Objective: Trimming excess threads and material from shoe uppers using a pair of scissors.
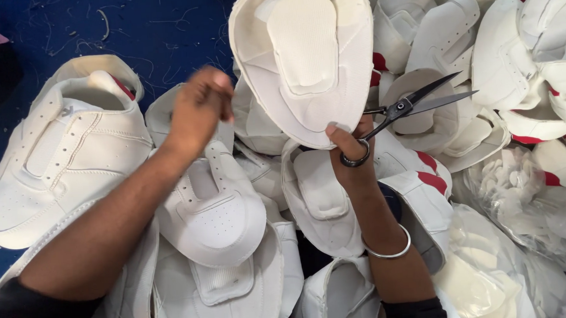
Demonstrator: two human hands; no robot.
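1. Pile of white uppers, some with red trim, fills the right and near side, on a blue floor.
2. Upper up at far centre, inside facing me: looks light, floppy, padded. I'd pinch its stitched rim, not the soft middle.
3. Left hand hovers over the left uppers, fingers loosely curled, gripping nothing.
4. Right hand pinches the upper's near edge, grasping scissors too, blades parted, pointing right.
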